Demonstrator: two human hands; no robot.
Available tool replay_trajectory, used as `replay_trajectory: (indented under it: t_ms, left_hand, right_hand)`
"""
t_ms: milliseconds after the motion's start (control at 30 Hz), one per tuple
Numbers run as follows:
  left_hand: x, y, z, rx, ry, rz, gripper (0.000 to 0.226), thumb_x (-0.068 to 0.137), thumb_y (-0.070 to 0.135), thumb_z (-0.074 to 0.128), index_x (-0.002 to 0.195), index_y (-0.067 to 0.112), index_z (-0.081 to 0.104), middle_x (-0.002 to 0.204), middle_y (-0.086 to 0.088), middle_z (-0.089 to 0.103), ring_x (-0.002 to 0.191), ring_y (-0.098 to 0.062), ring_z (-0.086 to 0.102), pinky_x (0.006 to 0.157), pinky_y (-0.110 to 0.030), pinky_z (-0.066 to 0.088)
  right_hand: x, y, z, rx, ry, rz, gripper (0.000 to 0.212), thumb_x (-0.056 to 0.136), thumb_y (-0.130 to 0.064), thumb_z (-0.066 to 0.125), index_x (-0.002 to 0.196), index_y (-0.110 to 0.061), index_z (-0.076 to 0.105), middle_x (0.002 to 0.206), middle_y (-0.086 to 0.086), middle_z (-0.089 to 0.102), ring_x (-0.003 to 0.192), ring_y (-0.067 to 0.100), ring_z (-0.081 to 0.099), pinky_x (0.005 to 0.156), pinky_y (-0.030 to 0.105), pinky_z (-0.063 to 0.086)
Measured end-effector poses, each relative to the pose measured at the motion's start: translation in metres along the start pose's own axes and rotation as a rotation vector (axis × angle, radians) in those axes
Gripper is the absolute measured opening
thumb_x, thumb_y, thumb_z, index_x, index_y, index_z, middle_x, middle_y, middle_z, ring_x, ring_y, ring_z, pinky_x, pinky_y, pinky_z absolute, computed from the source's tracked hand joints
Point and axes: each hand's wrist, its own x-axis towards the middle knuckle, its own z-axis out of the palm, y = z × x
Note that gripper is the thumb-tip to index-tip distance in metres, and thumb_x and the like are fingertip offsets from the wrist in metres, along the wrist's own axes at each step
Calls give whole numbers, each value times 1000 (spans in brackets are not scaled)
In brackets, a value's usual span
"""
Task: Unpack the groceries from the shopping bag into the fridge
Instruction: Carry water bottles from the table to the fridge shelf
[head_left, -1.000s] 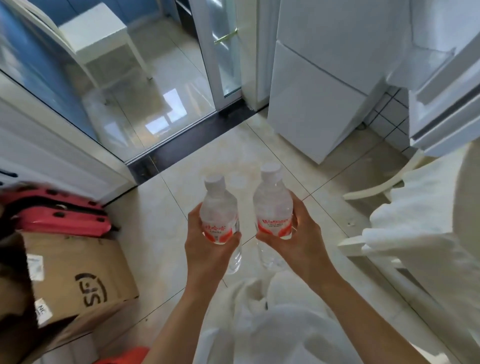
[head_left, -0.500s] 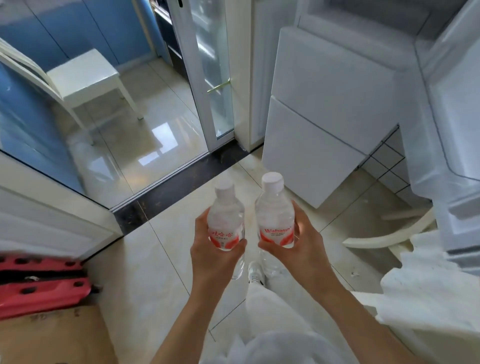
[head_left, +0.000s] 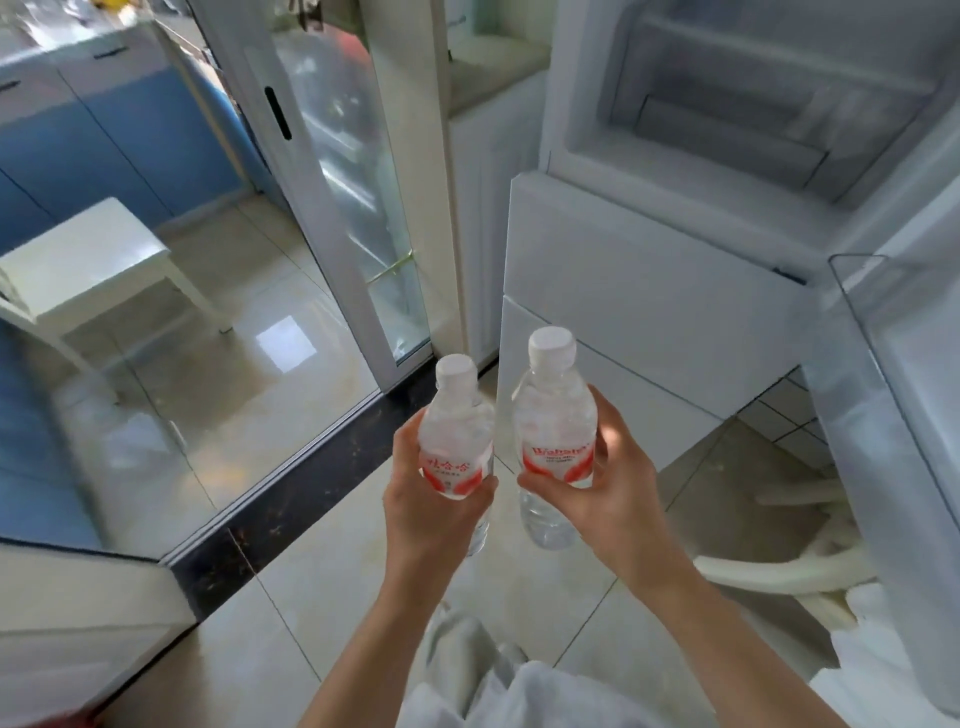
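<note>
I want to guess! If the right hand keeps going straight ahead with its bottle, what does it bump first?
Probably the fridge's closed lower door, straight beyond the right hand; depth is unclear.

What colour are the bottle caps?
White, on both bottles: left cap, right cap; head view.

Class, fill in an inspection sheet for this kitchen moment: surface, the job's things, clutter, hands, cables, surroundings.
Surface: beige tiled floor.
Job's things: two upright capped water bottles, left bottle, right bottle; fridge top compartment open.
Clutter: nothing seen.
Hands: left hand grips the left bottle; right hand grips the right bottle.
Cables: nothing seen.
Surroundings: glass sliding door, white stool, blue cabinets.
</note>
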Motion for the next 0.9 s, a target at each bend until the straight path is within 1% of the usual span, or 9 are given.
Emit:
replay_trajectory:
  t_ms: [67,200,300,433,533,633,733,800,900]
  left_hand:
    - [35,7,9,-4,-40,17,82,60,13,90,123,39,43,99,36,53,90,22,53,66,3,40]
    - [96,24,23,-13,-122,77,84,60,14,91,115,51,39,95,47,52,89,23,54,64,0,42]
    - [146,39,33,-21,-201,113,83,59,12,90,110,54,40,94,41,57,88,19,57,65,-2,45]
    - [208,61,48,-33,-310,154,81,61,13,89,114,50,41,90,36,58,85,21,56,63,-1,43]
    - [249,76,61,-51,-419,186,80,62,10,87,120,45,43,93,26,61,84,20,57,61,1,42]
    - [283,95,78,-67,-515,227,80,63,8,86,125,38,45,93,26,63,87,15,59,63,-1,44]
    - [309,118,99,-88,-563,285,78,63,6,86,119,41,44,90,32,62,85,17,58,64,-1,44]
    - [325,136,116,-111,-595,321,79,63,7,87,119,42,44,93,27,63,86,16,59,65,-2,45]
    - [345,165,144,-134,-632,385,79,62,7,87,124,33,45,101,22,60,90,17,57,69,-1,45]
  right_hand:
    - [28,-4,0,1,56,-3,79,63,-23,87,119,-53,40,105,-38,59,99,-12,59,77,3,45]
    - [74,-16,3,13,154,-9,77,59,-33,84,121,-49,41,106,-36,60,97,-12,60,76,3,45]
    - [113,-23,5,37,240,5,80,59,-32,84,127,-43,43,109,-31,61,97,-10,62,78,6,47]
    - [161,-30,6,60,330,57,85,64,-26,86,135,-34,42,107,-29,62,101,-6,62,83,13,51]
    - [192,-39,4,78,411,75,83,66,-22,86,135,-33,42,107,-27,63,102,-3,62,87,18,52]
    - [218,-47,-4,84,496,68,81,67,-20,85,135,-29,42,107,-22,65,102,1,63,88,22,52]
    - [241,-54,-21,52,583,50,82,66,-21,85,135,-30,43,105,-24,64,100,-1,63,87,20,52]
    - [256,-59,-36,29,640,31,82,66,-21,85,134,-33,42,104,-27,63,99,-1,62,84,18,52]
    - [279,-67,-64,-3,717,-14,79,67,-20,84,134,-31,42,103,-29,61,98,-3,61,80,14,52]
